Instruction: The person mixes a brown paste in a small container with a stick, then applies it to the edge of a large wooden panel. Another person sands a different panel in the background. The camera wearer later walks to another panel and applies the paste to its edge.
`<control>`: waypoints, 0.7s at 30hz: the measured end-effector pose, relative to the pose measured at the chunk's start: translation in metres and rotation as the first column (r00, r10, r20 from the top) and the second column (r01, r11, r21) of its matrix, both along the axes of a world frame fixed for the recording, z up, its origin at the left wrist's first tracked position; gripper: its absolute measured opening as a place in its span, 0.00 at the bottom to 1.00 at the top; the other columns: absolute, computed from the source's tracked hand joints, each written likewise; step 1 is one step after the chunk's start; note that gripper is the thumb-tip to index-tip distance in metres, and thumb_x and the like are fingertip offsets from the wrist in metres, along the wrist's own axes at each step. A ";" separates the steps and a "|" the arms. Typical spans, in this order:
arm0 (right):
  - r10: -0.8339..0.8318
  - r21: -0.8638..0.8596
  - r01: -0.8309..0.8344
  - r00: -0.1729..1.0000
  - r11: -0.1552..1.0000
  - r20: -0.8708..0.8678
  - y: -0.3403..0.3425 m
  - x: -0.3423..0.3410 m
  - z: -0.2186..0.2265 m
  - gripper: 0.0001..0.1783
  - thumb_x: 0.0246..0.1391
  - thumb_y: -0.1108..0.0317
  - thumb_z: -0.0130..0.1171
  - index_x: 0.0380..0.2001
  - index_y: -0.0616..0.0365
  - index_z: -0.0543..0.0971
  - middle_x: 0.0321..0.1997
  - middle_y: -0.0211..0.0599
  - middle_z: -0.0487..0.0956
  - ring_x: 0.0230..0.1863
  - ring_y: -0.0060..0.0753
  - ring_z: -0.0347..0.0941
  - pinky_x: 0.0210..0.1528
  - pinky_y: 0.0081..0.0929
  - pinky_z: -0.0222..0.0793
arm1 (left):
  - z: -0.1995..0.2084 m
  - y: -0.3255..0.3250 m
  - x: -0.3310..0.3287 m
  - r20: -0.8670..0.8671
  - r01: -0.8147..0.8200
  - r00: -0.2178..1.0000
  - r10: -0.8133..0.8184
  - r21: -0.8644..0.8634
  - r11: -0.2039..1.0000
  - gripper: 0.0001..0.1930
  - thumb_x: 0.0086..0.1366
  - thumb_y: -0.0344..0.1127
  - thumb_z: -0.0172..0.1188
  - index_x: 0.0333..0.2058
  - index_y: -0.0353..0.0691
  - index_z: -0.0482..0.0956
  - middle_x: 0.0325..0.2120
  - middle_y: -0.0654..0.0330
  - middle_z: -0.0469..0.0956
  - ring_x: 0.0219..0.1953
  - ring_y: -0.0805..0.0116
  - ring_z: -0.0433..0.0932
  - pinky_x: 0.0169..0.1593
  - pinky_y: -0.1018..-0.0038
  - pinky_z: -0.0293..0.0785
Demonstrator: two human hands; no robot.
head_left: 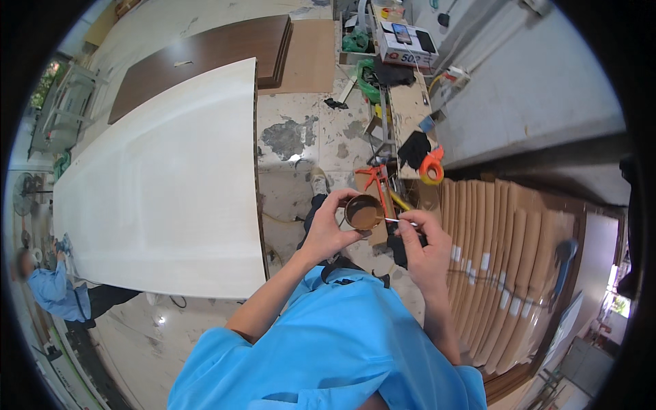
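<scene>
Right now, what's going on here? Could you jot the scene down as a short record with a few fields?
left hand: holds a small round cup of brown liquid
right hand: pinches a thin stick, its tip at the cup's rim
white panel: large, lying flat to the person's left
brown boards: stacked beyond the white panel
cardboard sheets: stacked on edge at right
orange tape roll: on the workbench ahead
other person: in blue, at far left

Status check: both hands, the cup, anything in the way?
Left hand gripping small brown cup, brown liquid inside. Right hand pinching thin stick, tip at cup rim. Large white panel to the left, apart. Nothing between the hands.
</scene>
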State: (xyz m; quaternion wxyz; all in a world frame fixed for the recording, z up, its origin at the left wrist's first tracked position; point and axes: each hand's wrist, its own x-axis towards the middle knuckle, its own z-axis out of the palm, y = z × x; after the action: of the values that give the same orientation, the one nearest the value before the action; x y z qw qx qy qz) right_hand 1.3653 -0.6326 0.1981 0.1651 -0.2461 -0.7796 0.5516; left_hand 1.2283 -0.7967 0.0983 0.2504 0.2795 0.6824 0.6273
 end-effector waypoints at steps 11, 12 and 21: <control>0.204 0.061 -0.212 0.973 0.975 0.109 0.099 -0.303 0.018 0.09 0.69 0.72 0.60 0.49 0.63 0.78 0.38 0.44 0.86 0.41 0.42 0.88 0.43 0.32 0.80 | 0.009 0.075 -0.281 -0.003 -0.168 0.986 0.168 -0.012 0.986 0.36 0.49 0.30 0.80 0.58 0.38 0.76 0.54 0.56 0.81 0.55 0.61 0.79 0.62 0.65 0.73; 0.226 0.063 -0.233 0.969 0.971 0.101 0.105 -0.320 0.022 0.09 0.69 0.72 0.60 0.49 0.62 0.78 0.39 0.45 0.86 0.41 0.42 0.88 0.44 0.32 0.80 | 0.016 0.080 -0.297 -0.026 -0.170 0.985 0.170 -0.010 0.985 0.36 0.49 0.30 0.80 0.58 0.38 0.76 0.54 0.56 0.81 0.55 0.61 0.79 0.62 0.65 0.73; 0.256 0.185 -0.250 0.967 0.950 -0.005 0.158 -0.466 0.008 0.07 0.64 0.72 0.67 0.42 0.63 0.82 0.38 0.43 0.86 0.36 0.42 0.85 0.38 0.32 0.79 | 0.026 0.137 -0.431 -0.058 -0.162 0.985 0.160 -0.046 0.986 0.37 0.48 0.31 0.79 0.59 0.39 0.76 0.54 0.56 0.79 0.57 0.61 0.78 0.64 0.65 0.72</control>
State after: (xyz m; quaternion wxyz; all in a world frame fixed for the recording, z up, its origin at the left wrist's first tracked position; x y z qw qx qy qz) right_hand 0.8993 -0.4750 0.2064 0.1263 -0.1199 -0.8495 0.4980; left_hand 0.7971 -0.6598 0.1244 0.1873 0.2340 0.7250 0.6201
